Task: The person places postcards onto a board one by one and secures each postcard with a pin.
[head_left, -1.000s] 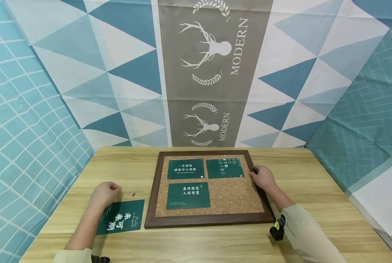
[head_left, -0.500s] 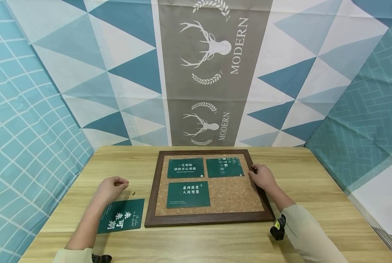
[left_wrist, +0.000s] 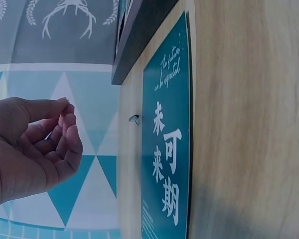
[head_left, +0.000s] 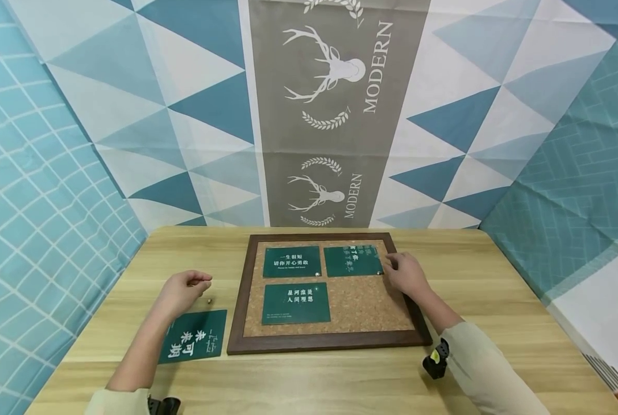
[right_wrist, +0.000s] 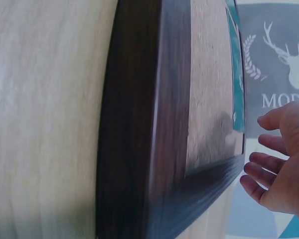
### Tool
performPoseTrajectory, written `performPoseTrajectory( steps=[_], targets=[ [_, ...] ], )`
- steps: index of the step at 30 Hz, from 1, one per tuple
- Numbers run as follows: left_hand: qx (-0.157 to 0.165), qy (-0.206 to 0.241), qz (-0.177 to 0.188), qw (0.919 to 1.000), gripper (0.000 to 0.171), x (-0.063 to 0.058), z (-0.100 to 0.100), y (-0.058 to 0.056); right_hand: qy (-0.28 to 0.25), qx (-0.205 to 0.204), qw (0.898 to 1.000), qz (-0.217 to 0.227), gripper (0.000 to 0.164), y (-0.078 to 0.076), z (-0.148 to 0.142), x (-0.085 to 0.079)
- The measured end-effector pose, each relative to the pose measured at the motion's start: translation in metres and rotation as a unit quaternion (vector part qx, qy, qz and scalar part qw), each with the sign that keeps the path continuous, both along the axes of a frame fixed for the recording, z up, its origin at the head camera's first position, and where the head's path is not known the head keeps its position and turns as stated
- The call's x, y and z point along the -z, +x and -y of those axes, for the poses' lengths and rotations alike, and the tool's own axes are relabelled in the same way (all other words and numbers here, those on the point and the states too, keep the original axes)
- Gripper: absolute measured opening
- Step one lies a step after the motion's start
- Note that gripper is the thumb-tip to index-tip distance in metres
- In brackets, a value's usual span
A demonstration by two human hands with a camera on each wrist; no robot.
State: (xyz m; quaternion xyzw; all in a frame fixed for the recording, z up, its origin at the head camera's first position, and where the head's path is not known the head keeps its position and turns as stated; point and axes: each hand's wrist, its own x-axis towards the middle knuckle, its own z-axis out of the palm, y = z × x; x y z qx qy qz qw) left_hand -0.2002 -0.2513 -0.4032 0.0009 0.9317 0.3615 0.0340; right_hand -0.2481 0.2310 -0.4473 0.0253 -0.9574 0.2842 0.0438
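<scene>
My left hand (head_left: pixel 183 293) is over the table, left of the corkboard, with thumb and fingertip pinching a tiny shiny pushpin (left_wrist: pixel 68 101), mostly hidden. Below it lies a loose green card (head_left: pixel 193 336) with white writing, and beside that another metal pushpin (left_wrist: pixel 134 119). The corkboard (head_left: pixel 371 314) has a dark brown frame. Pinned on it are a top-left card (head_left: pixel 292 262), a top-right card (head_left: pixel 354 261) and a lower-left card (head_left: pixel 296 303). At the board's right side my right hand (head_left: pixel 406 275) has loosely spread fingers, holding nothing, its fingertips near the top-right card.
The wooden table (head_left: pixel 288 383) extends around the board on all sides. Behind it hangs a patterned cloth (head_left: pixel 319 132) with deer heads and triangles. Each wrist carries a black camera, such as the right wrist camera (head_left: pixel 436 360).
My left hand has moved right and slightly away from me, past the loose card. The right hand has shifted a little left, from the frame edge toward the top-right card.
</scene>
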Motion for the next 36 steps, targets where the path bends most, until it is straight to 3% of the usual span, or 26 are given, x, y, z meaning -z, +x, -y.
performPoseTrajectory(
  steps=[15,22,36],
  targets=[
    [0.018,0.004,-0.013,0.9997,0.029,-0.001,-0.010,-0.001,-0.010,-0.032,0.999,-0.020,0.039,0.005,0.024,-0.009],
    [0.023,0.004,-0.017,0.9996,0.028,-0.003,-0.015,0.000,-0.003,-0.029,0.999,-0.015,0.039,0.006,0.030,-0.010],
    [0.030,0.033,-0.001,0.9990,0.030,-0.003,-0.025,0.000,-0.008,-0.072,0.997,0.000,0.044,0.012,0.049,-0.017]
  ],
)
